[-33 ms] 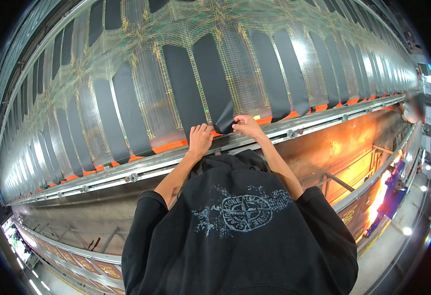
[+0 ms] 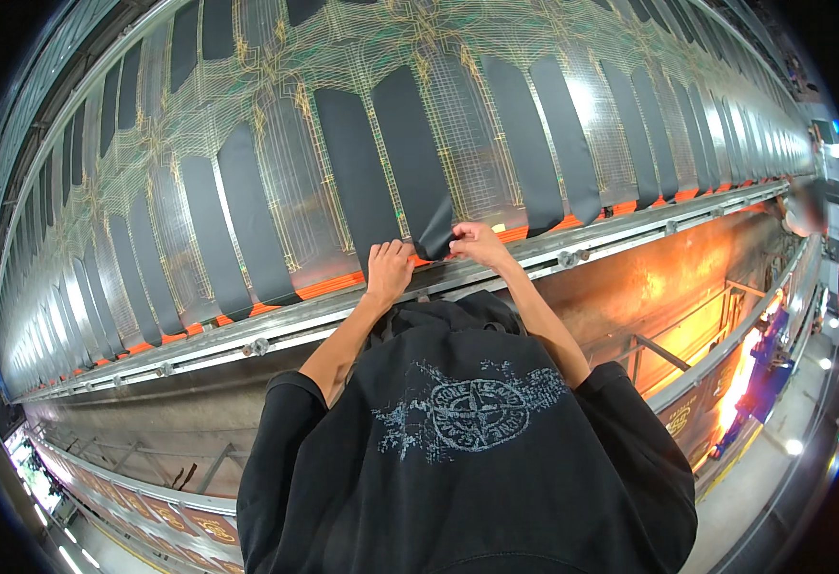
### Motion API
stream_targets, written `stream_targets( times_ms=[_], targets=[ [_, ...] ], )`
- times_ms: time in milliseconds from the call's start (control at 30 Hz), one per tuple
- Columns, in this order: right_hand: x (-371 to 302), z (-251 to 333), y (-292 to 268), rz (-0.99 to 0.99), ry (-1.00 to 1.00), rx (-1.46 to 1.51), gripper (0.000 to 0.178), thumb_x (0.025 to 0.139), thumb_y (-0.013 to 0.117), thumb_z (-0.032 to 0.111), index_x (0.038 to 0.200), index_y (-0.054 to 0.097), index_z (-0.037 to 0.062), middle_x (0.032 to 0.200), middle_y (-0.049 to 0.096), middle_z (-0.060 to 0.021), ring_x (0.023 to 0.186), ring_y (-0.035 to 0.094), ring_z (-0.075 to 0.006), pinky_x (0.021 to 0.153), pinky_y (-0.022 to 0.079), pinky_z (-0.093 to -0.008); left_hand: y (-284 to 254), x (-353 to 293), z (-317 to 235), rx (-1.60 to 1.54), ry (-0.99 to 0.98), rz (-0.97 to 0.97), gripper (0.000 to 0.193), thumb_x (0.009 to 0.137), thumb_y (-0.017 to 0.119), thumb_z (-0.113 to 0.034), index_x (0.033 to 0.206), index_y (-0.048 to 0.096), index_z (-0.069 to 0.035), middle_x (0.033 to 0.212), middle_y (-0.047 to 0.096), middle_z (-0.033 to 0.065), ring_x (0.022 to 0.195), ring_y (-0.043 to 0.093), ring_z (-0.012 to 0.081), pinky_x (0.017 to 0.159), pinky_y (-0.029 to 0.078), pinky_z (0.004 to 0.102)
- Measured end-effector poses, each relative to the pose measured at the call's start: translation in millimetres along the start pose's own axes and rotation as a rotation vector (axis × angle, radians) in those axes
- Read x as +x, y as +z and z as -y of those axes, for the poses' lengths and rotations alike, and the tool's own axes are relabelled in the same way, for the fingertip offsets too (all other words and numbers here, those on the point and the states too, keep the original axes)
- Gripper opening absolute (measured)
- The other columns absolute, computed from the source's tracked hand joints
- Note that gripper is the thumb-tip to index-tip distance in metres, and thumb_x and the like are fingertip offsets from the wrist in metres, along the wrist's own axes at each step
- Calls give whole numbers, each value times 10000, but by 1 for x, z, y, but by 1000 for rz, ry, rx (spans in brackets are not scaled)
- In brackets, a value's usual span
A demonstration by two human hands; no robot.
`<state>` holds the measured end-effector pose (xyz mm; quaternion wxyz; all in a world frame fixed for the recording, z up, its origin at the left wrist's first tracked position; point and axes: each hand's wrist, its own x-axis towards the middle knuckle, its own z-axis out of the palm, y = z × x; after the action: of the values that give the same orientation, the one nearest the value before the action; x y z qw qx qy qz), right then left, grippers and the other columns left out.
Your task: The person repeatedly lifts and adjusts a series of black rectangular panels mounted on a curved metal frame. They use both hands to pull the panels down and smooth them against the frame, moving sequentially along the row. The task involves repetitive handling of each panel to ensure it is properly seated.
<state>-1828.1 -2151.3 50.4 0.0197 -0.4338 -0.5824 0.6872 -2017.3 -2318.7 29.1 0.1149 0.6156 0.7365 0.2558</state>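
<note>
Both my hands are at the near end of a long black fabric piece, one of several lying flat on a long table. Its lower right corner is lifted and folded over, showing a lighter sheen. My right hand pinches this corner between thumb and fingers. Beside the lower left edge, my left hand has its fingers curled over the end of the piece, with the thumb toward the right. Another black fabric piece lies flat immediately to the left, its near end partly covered by my left hand.
Fine yellow and green lines mark the shiny tabletop. Along its near edge run an orange strip and a metal rail with bolt-like knobs. Bright orange light falls on a surface below right. A second long rail passes at lower left.
My right fingers have shifted very slightly at the folded corner. My left hand looks the same.
</note>
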Motion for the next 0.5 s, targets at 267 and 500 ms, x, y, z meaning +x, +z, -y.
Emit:
stream_targets(
  times_ms=[267,500],
  targets=[
    [9,-1,14,-106,-95,69,193,870,764,58,1020,657,-2,847,683,-10,769,643,-66,673,522,-261,8,-2,11,114,211,-48,138,800,732,-143,915,680,-87,864,637,53,937,593,247,905,447,419],
    [-1,-5,12,-75,-109,52,159,907,735,68,1028,651,6,919,715,-47,810,676,-123,741,565,-301,17,-5,16,107,175,-50,84,797,717,-140,843,681,-80,833,636,61,902,594,250,891,454,412]
  ],
)
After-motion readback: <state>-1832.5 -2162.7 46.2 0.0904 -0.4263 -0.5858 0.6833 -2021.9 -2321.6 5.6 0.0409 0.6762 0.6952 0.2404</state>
